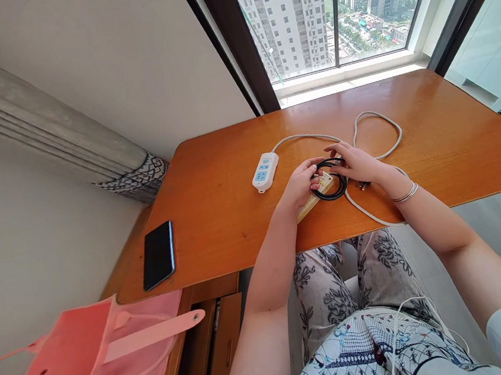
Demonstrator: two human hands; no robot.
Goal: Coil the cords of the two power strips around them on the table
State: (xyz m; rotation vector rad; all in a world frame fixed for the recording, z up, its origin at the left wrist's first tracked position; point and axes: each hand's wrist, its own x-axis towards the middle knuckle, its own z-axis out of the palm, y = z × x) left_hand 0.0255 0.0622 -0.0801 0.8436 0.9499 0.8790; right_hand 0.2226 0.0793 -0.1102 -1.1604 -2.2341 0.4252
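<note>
A coiled black cable (342, 187) is held between my two hands above the wooden table. My left hand (304, 183) has its fingers closed round the coil's left side. My right hand (351, 162) is at the coil's upper right, its fingers bent onto the cable. Beneath the coil lies a pale yellow power strip (308, 207), partly hidden by the cable and my left hand. A dark plug (363, 185) rests just below my right wrist. To the left of my hands is a white power strip (265, 172) with a white cord (302, 136).
The wooden table (217, 215) carries a black phone (158, 255) near its left edge. White cord (399, 130) loops behind my right hand and hangs near the front edge. A pink bag (85, 360) is at the lower left, beside a wooden cabinet (227, 333). A window stands behind.
</note>
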